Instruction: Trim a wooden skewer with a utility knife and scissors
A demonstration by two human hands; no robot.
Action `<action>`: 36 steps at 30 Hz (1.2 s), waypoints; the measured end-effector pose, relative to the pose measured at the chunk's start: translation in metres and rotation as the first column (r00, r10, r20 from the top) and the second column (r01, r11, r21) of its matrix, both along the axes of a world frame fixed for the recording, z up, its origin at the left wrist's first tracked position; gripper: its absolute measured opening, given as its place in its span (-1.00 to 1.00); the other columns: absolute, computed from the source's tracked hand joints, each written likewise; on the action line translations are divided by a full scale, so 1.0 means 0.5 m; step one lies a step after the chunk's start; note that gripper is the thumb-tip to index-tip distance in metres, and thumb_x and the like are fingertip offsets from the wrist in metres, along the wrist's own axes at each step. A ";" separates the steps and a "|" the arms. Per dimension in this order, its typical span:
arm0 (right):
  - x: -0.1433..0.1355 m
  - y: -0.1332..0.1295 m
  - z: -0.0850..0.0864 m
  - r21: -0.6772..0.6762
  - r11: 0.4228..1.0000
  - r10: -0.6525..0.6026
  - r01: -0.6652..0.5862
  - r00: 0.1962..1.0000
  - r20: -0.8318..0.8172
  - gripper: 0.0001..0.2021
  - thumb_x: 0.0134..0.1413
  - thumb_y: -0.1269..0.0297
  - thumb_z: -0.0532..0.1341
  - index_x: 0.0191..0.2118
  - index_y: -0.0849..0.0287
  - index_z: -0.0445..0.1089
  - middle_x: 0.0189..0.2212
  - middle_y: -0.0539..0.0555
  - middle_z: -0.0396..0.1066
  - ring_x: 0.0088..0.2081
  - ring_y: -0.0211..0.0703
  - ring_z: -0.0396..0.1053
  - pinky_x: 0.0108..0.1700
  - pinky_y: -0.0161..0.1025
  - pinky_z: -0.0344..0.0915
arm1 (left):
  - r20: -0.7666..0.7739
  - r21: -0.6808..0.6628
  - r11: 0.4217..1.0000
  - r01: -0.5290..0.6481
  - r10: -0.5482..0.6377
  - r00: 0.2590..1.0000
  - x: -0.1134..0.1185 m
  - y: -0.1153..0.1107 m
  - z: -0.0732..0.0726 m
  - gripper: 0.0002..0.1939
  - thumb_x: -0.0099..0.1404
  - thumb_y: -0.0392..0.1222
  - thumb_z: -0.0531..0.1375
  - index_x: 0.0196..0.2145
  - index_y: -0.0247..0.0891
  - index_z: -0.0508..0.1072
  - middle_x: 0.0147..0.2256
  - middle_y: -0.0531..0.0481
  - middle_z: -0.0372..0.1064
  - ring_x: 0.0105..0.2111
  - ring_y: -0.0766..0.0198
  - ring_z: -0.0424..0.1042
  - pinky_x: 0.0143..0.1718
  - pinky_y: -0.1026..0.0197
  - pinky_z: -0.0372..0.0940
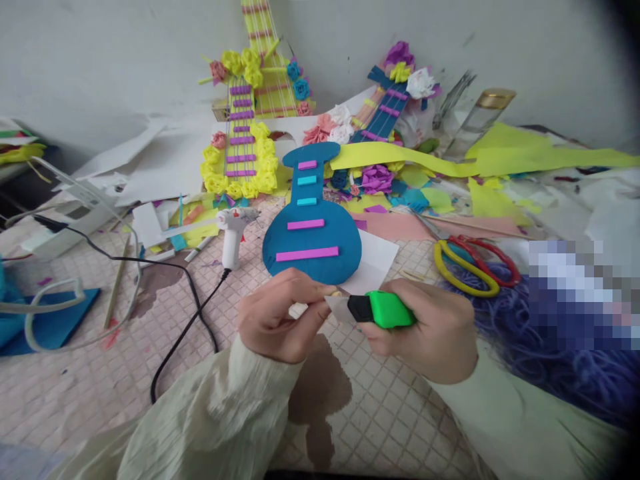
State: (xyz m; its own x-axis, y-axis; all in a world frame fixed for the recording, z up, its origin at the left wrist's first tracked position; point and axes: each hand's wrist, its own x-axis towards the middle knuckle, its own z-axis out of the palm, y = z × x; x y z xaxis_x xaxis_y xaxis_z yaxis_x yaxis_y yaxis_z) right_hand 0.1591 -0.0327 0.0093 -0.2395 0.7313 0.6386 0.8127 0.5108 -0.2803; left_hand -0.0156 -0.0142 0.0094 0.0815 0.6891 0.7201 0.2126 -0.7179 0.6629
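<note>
My right hand is wrapped round a green utility knife, whose short blade points left. My left hand is closed in a pinch, its fingertips right at the blade. Between them shows the end of a small tan piece, too small to name surely. Just beyond my hands lies a blue guitar-shaped cutout with pink and light-blue strips across its neck and body. A white sheet of paper sticks out from under its right side.
A white glue gun stands left of the cutout, its black cord trailing forward. Scissors lie on purple yarn at right. Flower-trimmed yellow guitar shapes, a glass jar and paper scraps are at the back.
</note>
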 end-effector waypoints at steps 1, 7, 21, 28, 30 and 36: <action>0.004 0.004 -0.002 -0.006 1.000 0.002 -0.002 1.000 -0.001 -0.55 -0.11 -0.14 0.08 -0.63 0.20 0.27 -0.74 -0.02 0.20 -0.65 -0.31 0.17 -0.59 -0.31 0.03 | 0.015 -0.005 1.000 0.005 -0.005 1.000 0.000 -0.001 0.000 -0.87 0.08 -0.40 0.19 -0.43 -0.18 0.42 -0.52 0.05 0.40 -0.53 0.34 0.36 -0.55 0.23 0.30; 0.051 0.052 -0.010 -0.018 0.941 -0.337 0.337 0.941 -0.024 -0.56 -0.11 -0.07 0.12 -0.72 0.18 0.17 -0.80 -0.10 -0.02 -0.71 -0.39 -0.04 -0.64 -0.35 -0.08 | 0.040 0.061 0.990 0.124 -0.126 0.991 -0.004 -0.019 0.012 -0.83 0.08 -0.43 0.21 -0.34 -0.26 0.42 -0.50 0.05 0.45 -0.50 0.35 0.40 -0.54 0.27 0.33; -0.016 0.000 0.022 -0.458 0.806 -0.027 -0.374 0.751 -0.660 -0.80 -0.10 0.13 0.18 -0.49 0.17 0.32 -0.71 -0.12 0.19 -0.66 -0.40 0.12 -0.64 -0.41 0.14 | -0.117 0.085 0.996 0.007 0.003 0.993 0.013 -0.010 0.006 -0.83 -0.01 -0.45 0.27 -0.44 -0.27 0.41 -0.53 0.06 0.40 -0.53 0.38 0.38 -0.54 0.34 0.35; -0.023 -0.006 0.027 -0.466 0.809 -0.031 -0.359 0.766 -0.643 -0.89 -0.08 0.26 0.19 -0.43 0.18 0.35 -0.69 -0.12 0.26 -0.64 -0.40 0.21 -0.62 -0.44 0.19 | -0.250 0.154 0.987 0.051 -0.011 0.968 0.023 -0.002 -0.003 -0.85 0.01 -0.45 0.24 -0.41 -0.33 0.41 -0.55 -0.03 0.41 -0.54 0.34 0.36 -0.56 0.31 0.32; -0.016 -0.003 0.026 -0.449 0.826 -0.009 -0.340 0.789 -0.615 -0.92 -0.04 0.29 0.16 -0.42 0.18 0.35 -0.67 -0.12 0.27 -0.61 -0.39 0.23 -0.58 -0.43 0.20 | -0.275 0.080 0.995 0.056 -0.032 0.961 0.025 -0.003 -0.004 -0.86 0.04 -0.39 0.23 -0.37 -0.33 0.42 -0.55 -0.03 0.41 -0.55 0.35 0.34 -0.55 0.30 0.32; -0.001 0.002 0.015 -0.449 0.857 0.028 -0.254 0.892 -0.451 -0.90 -0.04 0.27 0.16 -0.42 0.17 0.36 -0.68 -0.11 0.25 -0.60 -0.37 0.19 -0.57 -0.40 0.17 | -0.299 -0.106 0.993 0.053 -0.083 0.950 0.024 0.000 -0.008 -0.95 0.09 -0.31 0.19 -0.41 -0.27 0.43 -0.58 0.05 0.41 -0.63 0.41 0.30 -0.62 0.37 0.25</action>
